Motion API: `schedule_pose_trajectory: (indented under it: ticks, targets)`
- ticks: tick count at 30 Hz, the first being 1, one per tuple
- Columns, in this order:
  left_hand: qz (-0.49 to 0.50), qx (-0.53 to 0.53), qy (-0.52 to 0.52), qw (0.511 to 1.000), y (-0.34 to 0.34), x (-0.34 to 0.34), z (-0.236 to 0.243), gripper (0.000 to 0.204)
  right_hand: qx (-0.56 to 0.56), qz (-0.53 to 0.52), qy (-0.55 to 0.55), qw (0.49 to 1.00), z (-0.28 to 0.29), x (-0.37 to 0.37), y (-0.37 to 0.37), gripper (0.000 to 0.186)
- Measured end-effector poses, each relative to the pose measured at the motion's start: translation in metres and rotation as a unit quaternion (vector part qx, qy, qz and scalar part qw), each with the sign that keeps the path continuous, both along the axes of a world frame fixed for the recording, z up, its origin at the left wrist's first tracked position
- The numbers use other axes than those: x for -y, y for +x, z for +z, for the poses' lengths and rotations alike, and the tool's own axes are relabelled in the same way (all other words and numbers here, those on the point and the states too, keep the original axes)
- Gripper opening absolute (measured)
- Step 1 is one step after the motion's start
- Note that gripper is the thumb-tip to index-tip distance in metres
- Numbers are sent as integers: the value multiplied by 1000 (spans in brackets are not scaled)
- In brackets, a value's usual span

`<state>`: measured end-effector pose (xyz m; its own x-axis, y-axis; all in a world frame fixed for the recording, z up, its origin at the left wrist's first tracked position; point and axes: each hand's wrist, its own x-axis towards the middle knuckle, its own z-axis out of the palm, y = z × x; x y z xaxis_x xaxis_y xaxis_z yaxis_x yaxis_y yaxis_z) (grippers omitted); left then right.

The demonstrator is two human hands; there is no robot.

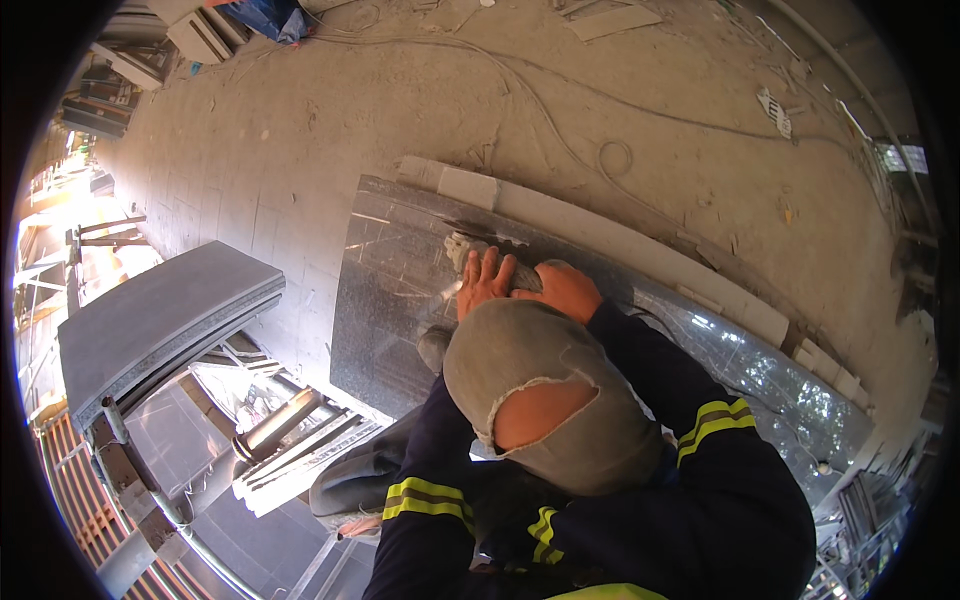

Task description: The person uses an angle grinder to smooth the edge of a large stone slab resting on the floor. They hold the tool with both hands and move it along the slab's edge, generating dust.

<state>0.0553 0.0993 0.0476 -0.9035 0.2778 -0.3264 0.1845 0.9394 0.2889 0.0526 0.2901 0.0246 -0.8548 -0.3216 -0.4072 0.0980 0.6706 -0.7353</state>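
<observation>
My left hand (487, 280) and my right hand (562, 290) are close together on a dusty grey angle grinder (525, 277) at the far side of a dark, polished stone slab (385, 300). The left fingers curl over the front of the grinder. My right hand wraps round its rear part. Next to the left fingertips sits a pale, rough lump (458, 246), and a dark narrow patch lies just beyond it. The grinder's working face is hidden. A grey cloth hood (530, 350) covers part of my left forearm from view.
Pale stone strips (600, 225) run along the slab's far edge. Cables (540, 100) snake over the dusty floor. At left, grey slabs (170, 310) rest on a metal frame (130, 500). A blue plastic sheet (265, 18) lies at the far left. A grey rounded thing (433, 345) sits on the slab.
</observation>
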Motion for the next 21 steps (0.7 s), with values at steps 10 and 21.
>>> schedule_pose_trajectory:
  ticks: [10, 21]
  targets:
    - [0, -39, 19, 999, -7, 15, -19, 66, 62, 14, 22, 998, -1, 13, -12, 71]
    - [-17, -56, -25, 998, -24, 44, -39, 64, 59, 4, 12, 998, -13, 41, -30, 74]
